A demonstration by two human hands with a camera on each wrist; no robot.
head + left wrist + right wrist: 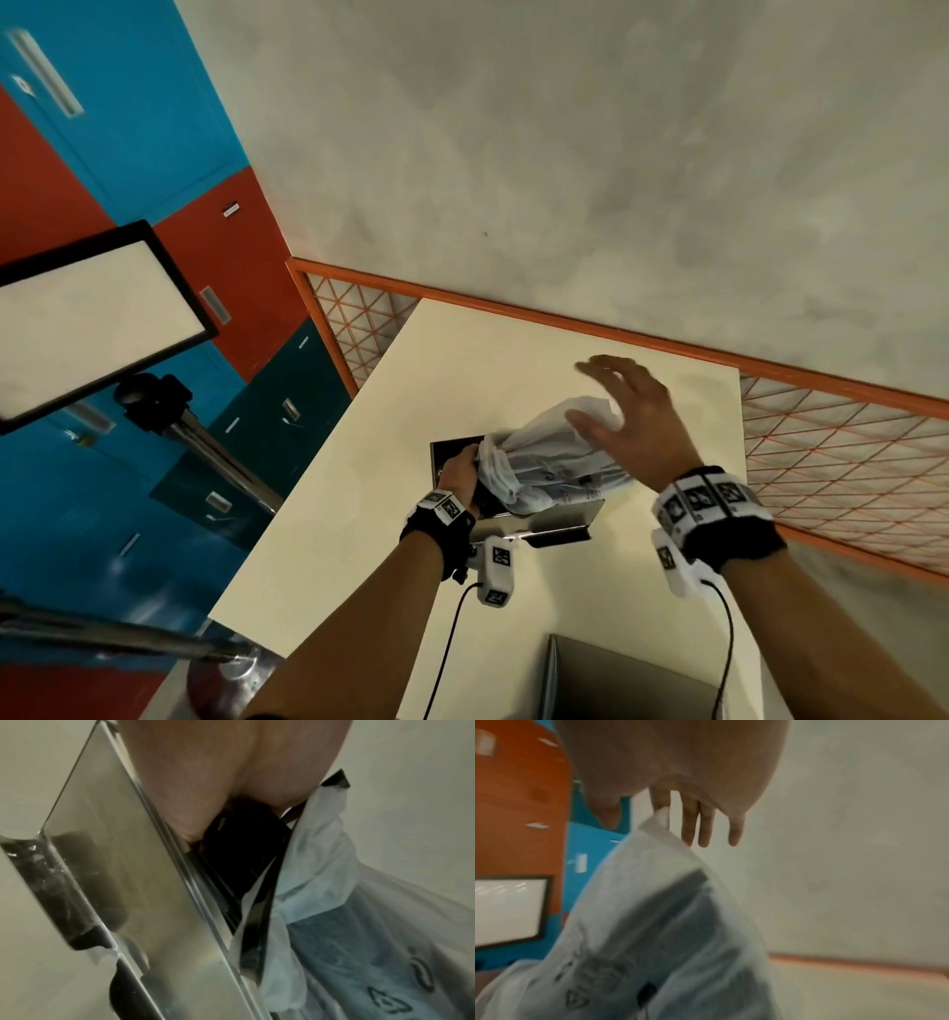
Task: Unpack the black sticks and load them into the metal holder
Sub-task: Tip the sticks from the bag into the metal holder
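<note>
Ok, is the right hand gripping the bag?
No, the right hand is open with fingers spread above the bag; only the left hand grips it.

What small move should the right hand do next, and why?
Probably close the right hand on the bag's raised end and lift. The fingers are spread and grip nothing, while the left hand holds the bag's mouth at the metal holder.
</note>
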